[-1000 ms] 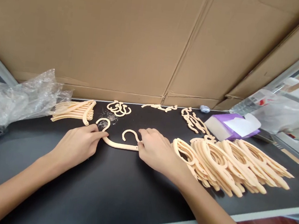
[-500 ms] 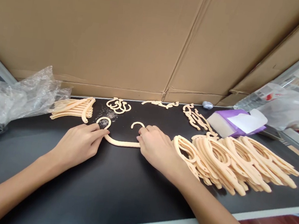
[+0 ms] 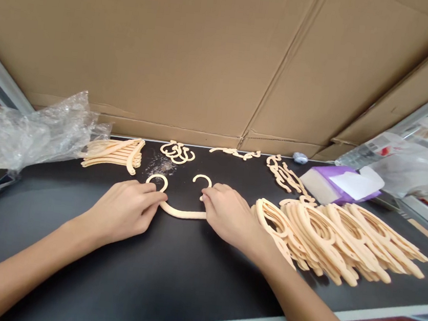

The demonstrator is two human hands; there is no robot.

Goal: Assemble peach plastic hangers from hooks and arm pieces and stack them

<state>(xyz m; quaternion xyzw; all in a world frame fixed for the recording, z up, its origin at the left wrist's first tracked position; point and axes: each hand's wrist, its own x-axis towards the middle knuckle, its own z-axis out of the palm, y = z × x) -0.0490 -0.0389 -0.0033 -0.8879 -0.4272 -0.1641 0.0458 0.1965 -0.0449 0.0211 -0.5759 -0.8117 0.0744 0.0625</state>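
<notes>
A curved, cream-coloured hanger bar (image 3: 184,214) lies low over the black tabletop between my hands. My left hand (image 3: 127,207) is closed in a pinch at the bar's left end, where a round hook-shaped piece (image 3: 158,177) curls up beside the fingertips. Whether that piece is joined to the bar I cannot tell. On the other side my right hand (image 3: 231,214) grips a small open hanger hook (image 3: 203,178) between thumb and fingers. The bar's right end disappears behind this hand.
Stacked hangers (image 3: 329,235) lie at the right. Along the back are loose hooks (image 3: 178,152), small curved parts (image 3: 280,172) and a pile of slim bars (image 3: 116,153). Crumpled clear plastic (image 3: 43,131) sits left, a purple tissue pack (image 3: 338,184) right. Cardboard (image 3: 171,58) walls the back.
The view has shifted slightly, so things on the table appear a little further right and lower. Both hands keep their holds on the hanger parts.
</notes>
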